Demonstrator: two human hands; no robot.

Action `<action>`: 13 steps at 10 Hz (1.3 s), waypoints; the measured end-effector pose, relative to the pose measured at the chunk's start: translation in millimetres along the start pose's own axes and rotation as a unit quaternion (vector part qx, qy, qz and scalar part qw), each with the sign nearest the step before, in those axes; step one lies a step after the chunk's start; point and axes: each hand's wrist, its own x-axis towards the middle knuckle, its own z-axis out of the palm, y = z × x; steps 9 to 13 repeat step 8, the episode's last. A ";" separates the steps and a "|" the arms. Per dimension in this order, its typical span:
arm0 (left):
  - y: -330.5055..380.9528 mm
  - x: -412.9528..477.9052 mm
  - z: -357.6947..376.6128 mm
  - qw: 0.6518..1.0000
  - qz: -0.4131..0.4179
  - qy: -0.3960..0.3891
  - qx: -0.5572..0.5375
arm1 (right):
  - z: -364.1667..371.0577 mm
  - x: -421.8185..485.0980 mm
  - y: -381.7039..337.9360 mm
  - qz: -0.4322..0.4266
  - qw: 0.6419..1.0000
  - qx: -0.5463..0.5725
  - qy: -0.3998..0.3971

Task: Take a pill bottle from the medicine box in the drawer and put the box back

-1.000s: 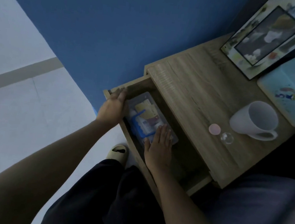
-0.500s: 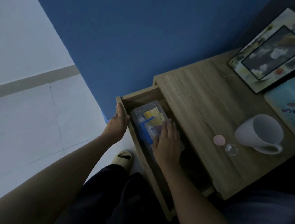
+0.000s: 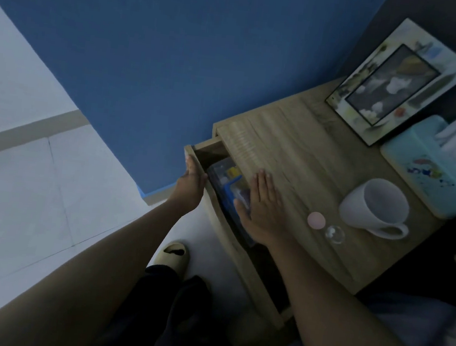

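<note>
The drawer point(image 3: 216, 225) stood partly open under the nightstand top point(image 3: 301, 164). The left hand point(image 3: 189, 187) lay flat against the drawer's front panel, fingers straight. The right hand point(image 3: 263, 205) spread flat over the clear medicine box point(image 3: 225, 174) inside the drawer. A white mug point(image 3: 375, 208) sat on the nightstand top.

Wall point(image 3: 164, 51): deep blue. Floor point(image 3: 20, 191): pale grey-white tiles. Worktop point(image 3: 294, 157): light oak woodgrain. Medicine box point(image 3: 227, 177): clear, blue latch, yellow contents. Mug point(image 3: 376, 209): plain white. Small lid point(image 3: 316, 220), at 9 o'clock of mug: pink. Tissue box point(image 3: 431, 173): turquoise, multicoloured splashes. Picture frame point(image 3: 399, 84): white, painted motifs. Slipper point(image 3: 172, 253): cream
</note>
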 end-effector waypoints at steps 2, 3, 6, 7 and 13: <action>18.8 18.9 12.2 0.997 -0.023 -0.033 -0.064 | 3.1 -2.5 -1.4 -0.010 0.999 0.000 0.038; 25.7 31.3 10.2 0.992 -0.046 -0.082 -0.087 | 2.8 -2.4 -3.2 -0.010 0.998 -0.008 0.061; 47.3 39.8 13.6 0.986 -0.028 -0.123 -0.107 | -2.4 -6.3 -6.5 -0.011 0.998 0.021 0.060; 46.2 40.0 11.8 0.984 -0.022 -0.128 -0.122 | -0.2 -6.5 -8.0 -0.017 0.998 0.014 0.067; 45.8 38.3 5.9 0.989 -0.014 -0.121 -0.078 | -0.2 -4.7 -7.7 -0.016 0.997 0.010 0.069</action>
